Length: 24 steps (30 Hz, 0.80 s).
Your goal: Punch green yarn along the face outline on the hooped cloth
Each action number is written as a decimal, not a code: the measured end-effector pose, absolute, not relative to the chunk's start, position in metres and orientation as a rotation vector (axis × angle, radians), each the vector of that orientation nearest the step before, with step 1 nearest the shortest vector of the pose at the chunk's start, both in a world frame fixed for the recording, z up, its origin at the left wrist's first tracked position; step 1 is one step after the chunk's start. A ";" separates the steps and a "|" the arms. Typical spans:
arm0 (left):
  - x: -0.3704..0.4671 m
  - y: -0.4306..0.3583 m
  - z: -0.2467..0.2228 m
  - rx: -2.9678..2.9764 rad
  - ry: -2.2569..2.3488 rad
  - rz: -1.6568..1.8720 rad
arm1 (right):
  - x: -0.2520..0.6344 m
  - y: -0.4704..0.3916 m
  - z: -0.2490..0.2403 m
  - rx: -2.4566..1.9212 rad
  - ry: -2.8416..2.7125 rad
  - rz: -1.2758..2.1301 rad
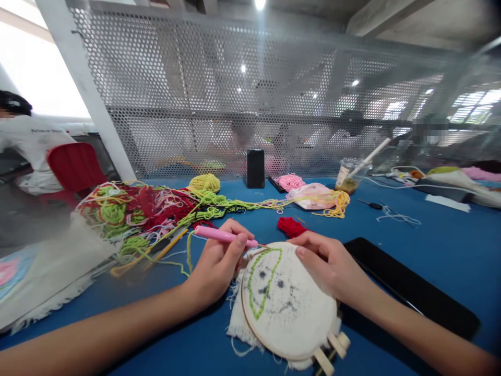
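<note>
Pinched in my left hand is a pink punch needle, its metal tip at the upper edge of the white cloth. Light green yarn trails from the pen's back end. The cloth is stretched in a round wooden embroidery hoop, tilted toward me, with frayed edges sticking out below. On it a green stitched outline curves beside dark marks like a face. My right hand grips the hoop's upper right rim, thumb on the cloth and fingers partly hidden behind.
A tangled yarn heap lies at the left, near another fringed cloth. A phone stands against the perforated screen. Red yarn, a plastic bag, a drink cup and a black flat object are on the blue table.
</note>
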<state>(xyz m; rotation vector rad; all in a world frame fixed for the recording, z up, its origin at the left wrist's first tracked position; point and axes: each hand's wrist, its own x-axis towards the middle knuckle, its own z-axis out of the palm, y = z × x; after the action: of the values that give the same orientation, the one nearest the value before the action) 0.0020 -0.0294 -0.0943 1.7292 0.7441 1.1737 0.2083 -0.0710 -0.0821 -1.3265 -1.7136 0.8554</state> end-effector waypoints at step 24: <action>0.013 -0.024 -0.088 1.814 0.847 1.107 | 0.206 -0.067 -0.089 -1.344 -1.691 0.921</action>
<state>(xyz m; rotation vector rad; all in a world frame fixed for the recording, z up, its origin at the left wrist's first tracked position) 0.0130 -0.0239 -0.0877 1.8139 0.8466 1.1072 0.2064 -0.0673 -0.0886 -1.3443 -1.6908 0.9214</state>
